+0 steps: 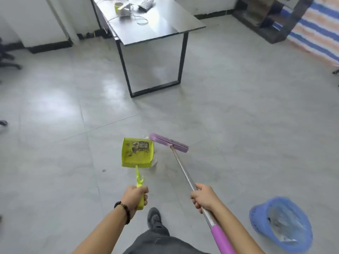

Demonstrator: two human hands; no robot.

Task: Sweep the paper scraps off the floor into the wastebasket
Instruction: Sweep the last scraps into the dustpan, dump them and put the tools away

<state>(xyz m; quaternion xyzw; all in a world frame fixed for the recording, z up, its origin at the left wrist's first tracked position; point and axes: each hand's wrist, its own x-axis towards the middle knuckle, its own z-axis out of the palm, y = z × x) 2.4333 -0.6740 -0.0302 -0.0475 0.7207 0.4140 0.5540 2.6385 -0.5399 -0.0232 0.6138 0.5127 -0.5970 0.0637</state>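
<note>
A lime-green dustpan (pixel 128 158) sits on the grey floor ahead of me, holding paper scraps (pixel 140 146), one with a barcode. My left hand (pixel 135 197) grips the dustpan's green handle. My right hand (pixel 203 197) is closed around the metal pole of a broom whose purple head (pixel 168 143) rests on the floor by the pan's far right corner. A pale scrap (pixel 155 162) shows on the floor just right of the pan. The blue wastebasket (pixel 260 220), lined with a clear bag, stands at my lower right.
A black-framed table (pixel 165 28) with a yellow tape roll, wires and small items stands ahead. An office chair base (pixel 7 59) is at the far left. A striped tarp (pixel 315 28) hangs at the top right. My shoe (pixel 154 216) is between my arms.
</note>
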